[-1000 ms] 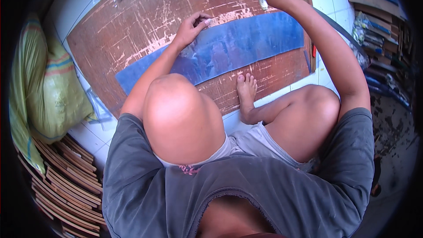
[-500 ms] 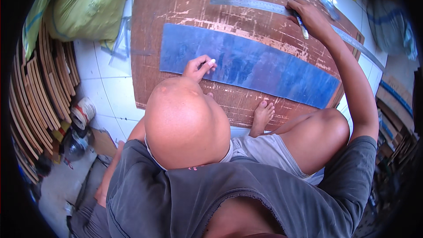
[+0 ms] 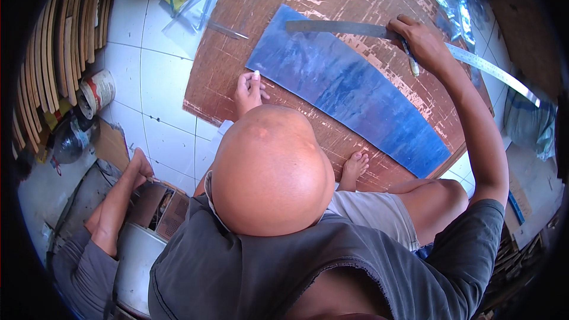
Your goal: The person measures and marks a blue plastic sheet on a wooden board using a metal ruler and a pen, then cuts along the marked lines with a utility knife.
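A long blue sheet (image 3: 349,92) lies slantwise on a scuffed brown board (image 3: 216,92). My left hand (image 3: 250,90) is closed at the sheet's near left corner, thumb pressed toward the curled fingers; whether anything is between them is hidden. Over the sheet's far side, my right hand (image 3: 424,44) grips a long metal ruler (image 3: 344,26). The ruler's left end reaches over the blue sheet, and its right end sticks out past the board. In the same hand, a slim tool (image 3: 411,62) with a pale end points down toward me; its kind is unclear.
Clear plastic pieces (image 3: 198,9) and a thin metal strip (image 3: 228,29) lie at the board's left. Curved wooden strips (image 3: 65,41) and a white tub (image 3: 96,92) stand further left. Another person's bare limb (image 3: 112,207) shows at lower left. Crumpled clear plastic (image 3: 459,18) lies far right.
My view has turned, so board and sheet look more slanted. The ruler has come nearer, its left end now over the sheet. My left hand has shifted to the sheet's left corner.
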Available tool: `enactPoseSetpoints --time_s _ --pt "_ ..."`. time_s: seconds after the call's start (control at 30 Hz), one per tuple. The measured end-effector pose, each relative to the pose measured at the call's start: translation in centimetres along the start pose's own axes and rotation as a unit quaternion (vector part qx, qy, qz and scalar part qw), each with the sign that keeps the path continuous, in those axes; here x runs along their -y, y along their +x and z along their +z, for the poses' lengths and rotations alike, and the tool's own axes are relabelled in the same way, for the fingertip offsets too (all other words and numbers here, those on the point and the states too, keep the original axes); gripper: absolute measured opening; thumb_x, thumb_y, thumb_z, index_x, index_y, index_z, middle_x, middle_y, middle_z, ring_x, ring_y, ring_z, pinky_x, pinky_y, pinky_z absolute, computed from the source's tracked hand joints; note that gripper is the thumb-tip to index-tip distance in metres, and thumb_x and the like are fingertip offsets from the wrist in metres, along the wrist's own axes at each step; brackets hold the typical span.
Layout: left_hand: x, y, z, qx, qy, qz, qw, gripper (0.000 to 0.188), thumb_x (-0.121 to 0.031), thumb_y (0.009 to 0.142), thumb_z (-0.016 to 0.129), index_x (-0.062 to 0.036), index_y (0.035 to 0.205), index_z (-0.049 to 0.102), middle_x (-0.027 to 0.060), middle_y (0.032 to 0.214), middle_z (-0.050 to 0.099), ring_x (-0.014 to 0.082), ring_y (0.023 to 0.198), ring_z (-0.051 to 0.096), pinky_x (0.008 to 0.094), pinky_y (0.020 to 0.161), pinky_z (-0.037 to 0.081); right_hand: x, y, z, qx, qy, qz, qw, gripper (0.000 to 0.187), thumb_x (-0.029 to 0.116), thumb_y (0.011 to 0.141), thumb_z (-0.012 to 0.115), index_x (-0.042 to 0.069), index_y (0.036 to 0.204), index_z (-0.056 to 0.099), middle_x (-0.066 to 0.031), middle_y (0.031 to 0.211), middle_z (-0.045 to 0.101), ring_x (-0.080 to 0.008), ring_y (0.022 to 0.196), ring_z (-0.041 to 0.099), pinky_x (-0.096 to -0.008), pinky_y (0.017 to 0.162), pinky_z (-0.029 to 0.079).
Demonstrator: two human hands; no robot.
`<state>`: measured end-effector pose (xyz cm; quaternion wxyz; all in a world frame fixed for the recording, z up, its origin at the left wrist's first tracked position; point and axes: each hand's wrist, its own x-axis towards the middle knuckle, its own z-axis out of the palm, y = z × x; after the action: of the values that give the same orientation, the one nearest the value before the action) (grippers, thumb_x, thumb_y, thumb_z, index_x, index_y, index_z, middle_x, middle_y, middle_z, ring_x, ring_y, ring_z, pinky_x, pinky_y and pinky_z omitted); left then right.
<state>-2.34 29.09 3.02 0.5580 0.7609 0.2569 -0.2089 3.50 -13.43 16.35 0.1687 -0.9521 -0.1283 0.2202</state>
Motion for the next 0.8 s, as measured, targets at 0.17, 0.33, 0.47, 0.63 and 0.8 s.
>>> enactPoseSetpoints --time_s 0.17,0.33,0.47,0.63,0.8 --pt "1.9 3.6 -1.6 0.030 -0.004 0.069 0.997 0.022 -0.021 0.106 0.060 0.0001 0.099 0.060 0.0066 0.078 0.064 0.0111 0.057 0.061 0.0268 0.051 0.050 2.6 5.2 0.7 0.009 -0.042 -0.083 0.996 0.015 0.009 0.092 0.066 0.005 0.104 0.058 -0.0142 0.105 0.064 -0.0391 0.100 0.068 -0.0499 0.081 0.056" --pt "1.5 3.4 -1.9 0.054 -0.068 0.013 0.996 0.024 -0.023 0.107 0.057 -0.0007 0.100 0.059 0.0067 0.080 0.064 0.0121 0.057 0.063 0.0262 0.051 0.050 5.4 9.5 0.0 0.036 -0.054 -0.118 0.991 0.014 0.011 0.094 0.063 0.007 0.107 0.060 -0.0128 0.105 0.066 -0.0372 0.100 0.069 -0.0481 0.082 0.057" --pt "1.7 3.3 -2.7 0.063 -0.127 -0.024 0.990 0.024 -0.025 0.109 0.054 -0.0020 0.107 0.059 0.0079 0.086 0.067 0.0137 0.062 0.067 0.0236 0.053 0.048 8.7 11.9 -0.2 0.053 -0.057 -0.122 0.989 0.016 0.012 0.095 0.062 0.007 0.111 0.063 -0.0124 0.106 0.067 -0.0359 0.101 0.070 -0.0469 0.083 0.058" --pt "1.4 3.0 -3.2 0.099 -0.161 -0.017 0.982 0.027 -0.023 0.106 0.059 -0.0014 0.122 0.058 0.0093 0.098 0.070 0.0149 0.078 0.071 0.0238 0.061 0.049 11.2 13.5 0.2 0.056 -0.059 -0.151 0.985 0.026 0.004 0.090 0.067 0.006 0.116 0.066 -0.0132 0.104 0.069 -0.0338 0.098 0.073 -0.0440 0.084 0.060" --pt "3.4 2.0 -6.8 0.164 -0.247 -0.005 0.955 0.040 -0.016 0.101 0.063 0.0013 0.135 0.053 0.0093 0.115 0.069 0.0160 0.095 0.069 0.0268 0.078 0.050 14.8 14.3 1.7 0.054 -0.027 -0.185 0.981 0.020 0.008 0.089 0.070 0.006 0.107 0.063 -0.0142 0.105 0.068 -0.0357 0.096 0.071 -0.0444 0.082 0.060"
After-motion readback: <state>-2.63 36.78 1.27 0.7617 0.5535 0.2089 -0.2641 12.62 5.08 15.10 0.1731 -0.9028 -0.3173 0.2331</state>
